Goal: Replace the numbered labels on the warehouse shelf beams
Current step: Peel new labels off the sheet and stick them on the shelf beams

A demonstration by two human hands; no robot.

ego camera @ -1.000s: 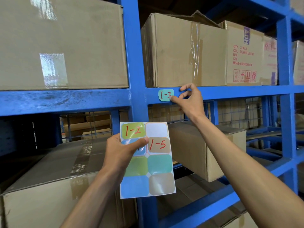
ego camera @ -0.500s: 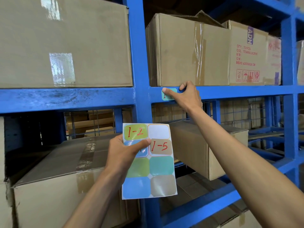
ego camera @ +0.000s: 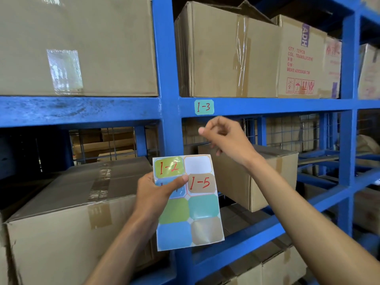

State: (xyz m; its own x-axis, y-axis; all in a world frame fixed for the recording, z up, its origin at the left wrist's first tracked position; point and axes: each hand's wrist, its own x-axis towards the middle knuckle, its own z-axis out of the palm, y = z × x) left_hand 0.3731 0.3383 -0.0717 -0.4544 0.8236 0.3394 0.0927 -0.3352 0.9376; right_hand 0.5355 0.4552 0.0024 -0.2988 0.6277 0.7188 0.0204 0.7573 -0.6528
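A teal label marked 1-3 is stuck flat on the blue shelf beam, just right of the upright post. My right hand hovers below the beam, apart from the label, fingers loosely curled and holding nothing. My left hand grips a sticker sheet by its left edge, thumb over a blue sticker. The sheet carries coloured stickers, with a green one marked 1-2 and a brown one marked 1-5, and one white blank spot at top right.
Cardboard boxes fill the upper shelf and a large taped box sits at lower left. A smaller box stands behind my right wrist. The blue upright post divides the bays; wire mesh backs the lower shelf.
My right hand pressed the 1-3 label onto the beam, then let go and dropped below it. The label now shows fully. My left hand kept holding the sheet.
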